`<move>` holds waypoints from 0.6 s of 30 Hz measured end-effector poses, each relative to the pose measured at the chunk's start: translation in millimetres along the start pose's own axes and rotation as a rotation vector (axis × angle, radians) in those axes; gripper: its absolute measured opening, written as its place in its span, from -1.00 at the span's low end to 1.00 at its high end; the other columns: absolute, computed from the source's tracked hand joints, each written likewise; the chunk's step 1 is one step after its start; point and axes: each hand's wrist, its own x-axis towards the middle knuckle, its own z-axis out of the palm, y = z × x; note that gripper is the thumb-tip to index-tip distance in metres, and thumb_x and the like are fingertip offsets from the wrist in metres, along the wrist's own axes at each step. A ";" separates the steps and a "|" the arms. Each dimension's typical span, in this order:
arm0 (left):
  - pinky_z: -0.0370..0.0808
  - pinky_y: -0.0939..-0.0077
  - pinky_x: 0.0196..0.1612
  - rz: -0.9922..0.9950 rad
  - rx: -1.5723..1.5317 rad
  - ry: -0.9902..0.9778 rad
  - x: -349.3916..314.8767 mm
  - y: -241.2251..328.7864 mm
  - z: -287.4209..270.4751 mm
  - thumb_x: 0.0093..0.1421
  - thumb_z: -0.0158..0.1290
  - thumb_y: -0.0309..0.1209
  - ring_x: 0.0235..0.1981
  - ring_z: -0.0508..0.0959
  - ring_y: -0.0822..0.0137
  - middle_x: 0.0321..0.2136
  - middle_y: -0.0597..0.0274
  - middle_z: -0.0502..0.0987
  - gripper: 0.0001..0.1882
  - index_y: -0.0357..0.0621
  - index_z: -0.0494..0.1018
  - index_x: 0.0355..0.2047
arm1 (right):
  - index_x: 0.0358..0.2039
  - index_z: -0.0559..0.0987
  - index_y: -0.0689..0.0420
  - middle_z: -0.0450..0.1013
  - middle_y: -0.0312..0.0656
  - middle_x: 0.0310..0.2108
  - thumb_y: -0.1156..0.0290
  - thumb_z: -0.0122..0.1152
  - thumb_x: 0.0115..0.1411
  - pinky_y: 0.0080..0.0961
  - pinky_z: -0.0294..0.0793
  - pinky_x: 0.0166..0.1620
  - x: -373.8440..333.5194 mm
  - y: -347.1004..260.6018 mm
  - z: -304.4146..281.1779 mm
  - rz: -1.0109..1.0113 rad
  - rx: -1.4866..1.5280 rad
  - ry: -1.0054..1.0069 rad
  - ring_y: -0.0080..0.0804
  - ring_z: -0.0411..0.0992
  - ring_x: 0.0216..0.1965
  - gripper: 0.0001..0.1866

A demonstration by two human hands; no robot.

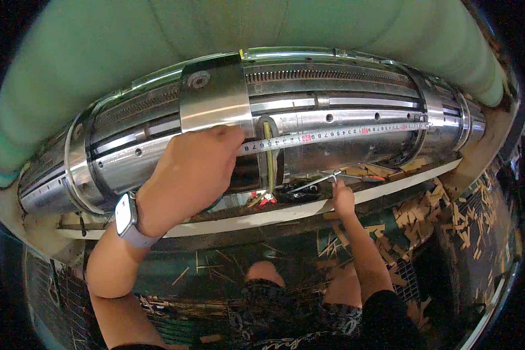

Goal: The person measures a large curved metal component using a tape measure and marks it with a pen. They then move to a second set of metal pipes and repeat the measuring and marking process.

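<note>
A large metal cylinder [356, 149] with slots, bolt holes and clamp rings lies across the view. Over its front face stretches a white tape measure [338, 135], running from the ring at the right to my left hand [201, 163]. The fingers of that hand are closed on the tape's left end, beside a broad steel band [216, 105]; the tape's case is not visible. Lower right, my right hand [343, 199] is closed at the end of a T-handled metal tool [314, 184] on the ledge below the cylinder. Its fingertips are partly hidden.
Behind the cylinder curves a big green roller [332, 26]. On the pale ledge [262, 217] lie a screwdriver with an orange tip [364, 177], a red-and-white item [266, 199] and a dark bag [297, 191]. Cardboard-like scraps [420, 216] litter the right side and floor.
</note>
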 end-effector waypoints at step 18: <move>0.36 0.13 -0.43 0.082 -0.138 -0.052 9.5 -13.1 0.1 0.05 -0.08 -0.42 -0.48 0.43 -0.09 -0.53 -0.04 0.43 -0.87 -0.15 0.36 -0.38 | -0.50 0.29 0.21 0.35 0.05 -0.62 0.33 -0.09 0.15 -0.13 0.30 -0.48 -2.2 7.7 0.3 -0.073 -0.092 -0.021 0.04 0.32 -0.57 -0.79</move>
